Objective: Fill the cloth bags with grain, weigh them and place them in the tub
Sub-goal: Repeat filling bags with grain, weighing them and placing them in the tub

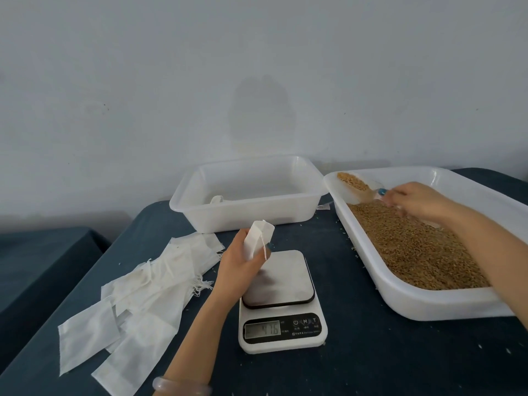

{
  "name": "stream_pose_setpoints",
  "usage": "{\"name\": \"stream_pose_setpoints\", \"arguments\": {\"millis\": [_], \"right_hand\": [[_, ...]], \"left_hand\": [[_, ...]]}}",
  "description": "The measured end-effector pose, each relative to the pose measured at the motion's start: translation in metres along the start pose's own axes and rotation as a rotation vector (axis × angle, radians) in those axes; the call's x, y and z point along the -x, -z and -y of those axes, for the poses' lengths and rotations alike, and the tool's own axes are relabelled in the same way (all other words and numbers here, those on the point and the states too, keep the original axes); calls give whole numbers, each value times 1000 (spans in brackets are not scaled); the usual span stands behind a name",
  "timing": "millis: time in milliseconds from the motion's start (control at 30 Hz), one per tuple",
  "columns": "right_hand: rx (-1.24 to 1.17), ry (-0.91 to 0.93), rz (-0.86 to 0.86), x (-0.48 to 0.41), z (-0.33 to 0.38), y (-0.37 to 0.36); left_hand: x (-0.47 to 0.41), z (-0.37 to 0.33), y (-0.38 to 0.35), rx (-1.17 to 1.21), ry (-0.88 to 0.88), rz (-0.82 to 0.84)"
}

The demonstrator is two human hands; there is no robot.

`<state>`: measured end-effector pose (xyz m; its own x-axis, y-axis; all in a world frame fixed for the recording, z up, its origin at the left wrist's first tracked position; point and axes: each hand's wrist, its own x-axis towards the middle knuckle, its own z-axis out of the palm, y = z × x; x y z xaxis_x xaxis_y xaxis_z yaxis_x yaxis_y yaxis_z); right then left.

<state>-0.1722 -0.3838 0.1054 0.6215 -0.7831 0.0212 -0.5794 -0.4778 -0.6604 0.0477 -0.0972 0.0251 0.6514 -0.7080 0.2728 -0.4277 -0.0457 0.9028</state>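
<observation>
In the head view, a small white cloth bag (258,238) is pinched in the curled fingers of the left hand (237,264) and held above the far left corner of a white digital scale with a steel plate (281,301), which stands in the middle of the dark blue cloth-covered bench (371,352). The bag's long axis is kept near upright, mouth uppermost. The right hand (411,204) is closed round the handle of a clear plastic scoop (357,187), which is loaded with brown grain (414,247) and held over the far left corner of a large white plastic tray (400,298) along the bench's right edge. The hands are well apart.

The scoop lies to the right of the bag and farther back, its loaded end pointing left, so a leftward and nearward carry to the bag's mouth is judged to come next.

A white rectangular plastic tub (248,195) is set at the far edge. A heap of flat empty white bags (143,295) is spread towards the left edge. The scale's digits cannot be read.
</observation>
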Motion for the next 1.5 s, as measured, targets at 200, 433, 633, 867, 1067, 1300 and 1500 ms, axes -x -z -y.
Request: {"name": "stream_pose_setpoints", "arguments": {"millis": [200,433,633,867,1067,1300,1500], "right_hand": [[-74,358,82,20,29,-9],[-19,553,229,31,54,-27],[264,656,79,31,63,-26],[491,786,-12,36,84,-20],[714,970,-150,44,103,-14],[827,1049,-234,52,121,-14],[876,1032,-246,54,127,-12]], "left_hand": [[-1,0,3,-34,14,-19],[-8,8,7,-69,39,-77],[-8,8,7,-199,0,-68],[-6,11,2,-390,-82,-24],[-3,8,-2,-446,-152,1],[-1,6,-2,-385,-162,39],[0,4,-1,-286,-138,48]]}}
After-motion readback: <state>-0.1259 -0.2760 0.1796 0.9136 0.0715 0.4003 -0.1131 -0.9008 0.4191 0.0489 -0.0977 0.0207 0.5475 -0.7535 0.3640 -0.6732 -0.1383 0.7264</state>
